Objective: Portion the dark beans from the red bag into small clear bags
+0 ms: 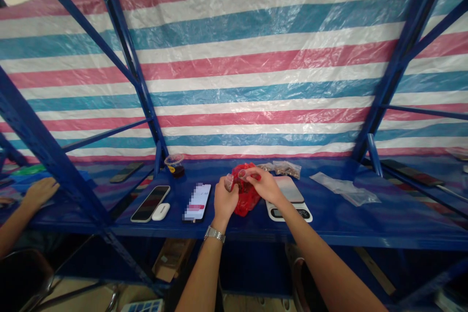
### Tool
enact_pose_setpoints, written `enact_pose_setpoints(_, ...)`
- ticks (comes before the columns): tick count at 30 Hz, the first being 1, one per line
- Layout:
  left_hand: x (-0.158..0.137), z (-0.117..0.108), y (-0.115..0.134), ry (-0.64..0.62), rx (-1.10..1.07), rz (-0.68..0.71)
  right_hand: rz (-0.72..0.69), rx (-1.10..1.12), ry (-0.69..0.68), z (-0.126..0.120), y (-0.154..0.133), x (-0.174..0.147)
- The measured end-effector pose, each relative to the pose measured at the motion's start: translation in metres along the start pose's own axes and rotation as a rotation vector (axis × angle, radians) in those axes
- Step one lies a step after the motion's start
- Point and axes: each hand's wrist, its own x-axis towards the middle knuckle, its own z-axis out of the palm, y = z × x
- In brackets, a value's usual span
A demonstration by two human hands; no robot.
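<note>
My left hand point(224, 201) and my right hand point(263, 184) meet over a blue shelf point(329, 219). Together they pinch a small clear plastic bag point(237, 178) above a red plastic bag point(245, 200) that lies on the shelf. The left wrist wears a metal watch point(214, 234). Just right of the red bag sits a white digital scale point(290, 200), partly under my right wrist. Behind it lie small clear bags of brownish pieces point(287, 168).
Left of my hands lie a lit phone point(198, 202), a dark phone point(150, 203) and a white earbud case point(160, 211). A small cup point(175, 165) stands at the back. Empty clear bags point(347, 189) lie right. Another person's hand point(39, 191) rests far left. Blue posts point(139, 78) frame the bay.
</note>
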Motion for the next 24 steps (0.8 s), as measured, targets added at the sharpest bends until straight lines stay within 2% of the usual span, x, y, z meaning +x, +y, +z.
enact_pose_setpoints(5,-0.005,0.006,0.007,-0.071,0.037,0.066,-0.14,-0.096,0.044,-0.015,-0.02,-0.009)
enact_pose_setpoints(15,-0.006,0.018,0.011,-0.098,0.092,0.129,-0.467,-0.387,-0.085,-0.023,-0.035,-0.018)
enact_pose_setpoints(19,-0.005,0.02,0.011,-0.102,0.048,0.125,-0.483,-0.422,-0.089,-0.019,-0.034,-0.018)
enact_pose_setpoints(24,-0.005,0.021,0.009,-0.101,-0.042,0.085,-0.45,-0.348,-0.05,-0.016,-0.033,-0.019)
